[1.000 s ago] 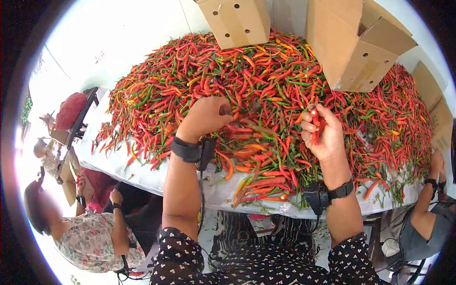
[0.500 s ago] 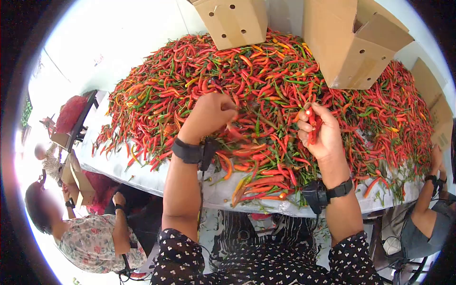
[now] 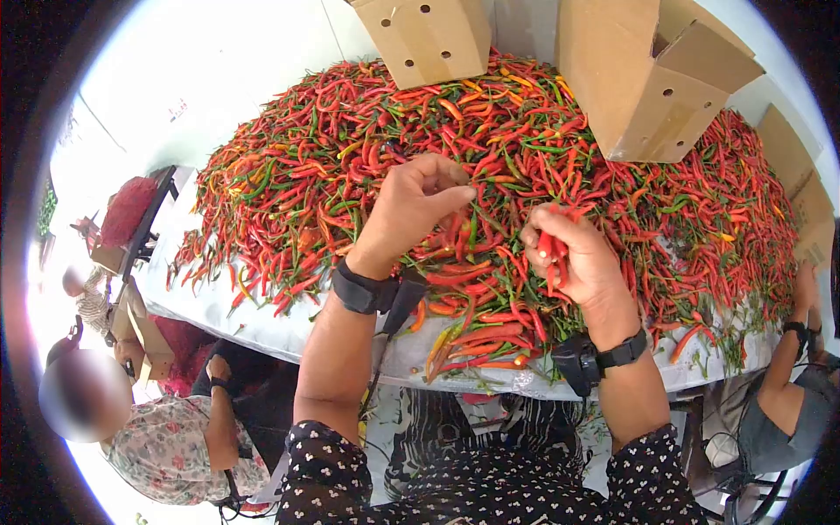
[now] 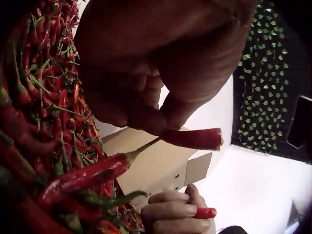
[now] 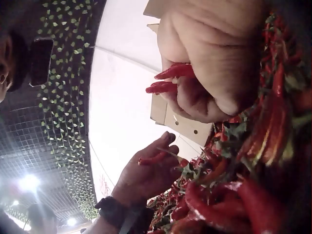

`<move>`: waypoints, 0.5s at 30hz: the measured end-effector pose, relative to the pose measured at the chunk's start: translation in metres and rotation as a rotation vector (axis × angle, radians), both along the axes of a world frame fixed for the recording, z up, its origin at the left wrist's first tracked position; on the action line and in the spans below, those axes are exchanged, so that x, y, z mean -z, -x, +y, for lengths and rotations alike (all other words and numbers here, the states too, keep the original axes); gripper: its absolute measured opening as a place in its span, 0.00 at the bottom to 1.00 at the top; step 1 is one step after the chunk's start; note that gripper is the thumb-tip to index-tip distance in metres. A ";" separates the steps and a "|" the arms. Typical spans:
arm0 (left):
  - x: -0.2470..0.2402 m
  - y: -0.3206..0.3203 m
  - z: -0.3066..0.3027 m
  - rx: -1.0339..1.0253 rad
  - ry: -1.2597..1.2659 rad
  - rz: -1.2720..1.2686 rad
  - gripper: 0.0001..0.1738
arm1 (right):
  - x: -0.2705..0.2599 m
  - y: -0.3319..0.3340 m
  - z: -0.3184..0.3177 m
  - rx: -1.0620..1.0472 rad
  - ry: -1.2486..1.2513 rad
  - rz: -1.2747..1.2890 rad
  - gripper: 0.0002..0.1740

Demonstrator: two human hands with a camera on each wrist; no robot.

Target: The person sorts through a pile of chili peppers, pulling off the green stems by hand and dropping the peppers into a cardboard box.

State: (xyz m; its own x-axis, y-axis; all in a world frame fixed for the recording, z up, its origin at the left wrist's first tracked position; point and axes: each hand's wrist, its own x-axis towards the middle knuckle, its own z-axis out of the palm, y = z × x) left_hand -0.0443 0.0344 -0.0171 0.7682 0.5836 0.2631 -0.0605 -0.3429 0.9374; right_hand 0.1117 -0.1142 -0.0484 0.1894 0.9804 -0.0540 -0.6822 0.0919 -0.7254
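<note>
Above the middle of a wide heap of red, green and orange chilies (image 3: 297, 166) is my left hand (image 3: 416, 206). In the left wrist view its thumb and fingers pinch a red chili (image 4: 195, 139); the stem of another red chili (image 4: 92, 178) reaches up to the fingertips. To the right, my right hand (image 3: 582, 258) curls round several red chilies (image 3: 547, 245), their ends poking out between the fingers. The right wrist view shows two red tips (image 5: 163, 87) sticking out of that fist (image 5: 209, 63). The hands are apart, just over the heap.
Two cardboard boxes (image 3: 429, 39) (image 3: 626, 96) stand on the heap's far side. White sheeting (image 3: 306, 337) covers the table's near edge. A person in a floral shirt (image 3: 179, 437) sits at the left, another person (image 3: 779, 420) at the right. Red produce (image 3: 129, 210) lies on a stand farther left.
My left hand has moved to the right and slightly up. My right hand has come left and a little down with its chilies, so the gap between the hands is smaller.
</note>
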 end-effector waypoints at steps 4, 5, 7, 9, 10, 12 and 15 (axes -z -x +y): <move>0.003 -0.008 -0.011 0.029 0.045 -0.032 0.06 | -0.004 0.004 -0.002 -0.075 0.019 -0.136 0.06; 0.003 -0.009 -0.015 0.043 0.048 -0.049 0.06 | -0.007 0.007 -0.003 -0.058 0.053 -0.165 0.07; 0.004 -0.011 -0.019 0.056 0.053 -0.067 0.06 | -0.008 0.008 -0.004 -0.042 0.087 -0.194 0.07; 0.007 -0.012 -0.020 0.079 0.022 -0.094 0.06 | -0.005 0.006 -0.003 -0.068 0.071 -0.176 0.07; 0.005 -0.010 -0.020 0.077 0.023 -0.094 0.06 | -0.005 0.006 -0.003 -0.070 0.072 -0.176 0.07; -0.001 -0.003 -0.017 0.028 -0.145 0.017 0.04 | -0.005 0.007 -0.002 -0.002 0.089 -0.206 0.07; -0.007 0.009 -0.003 -0.139 -0.303 0.038 0.05 | -0.002 0.002 0.000 -0.025 0.027 -0.190 0.07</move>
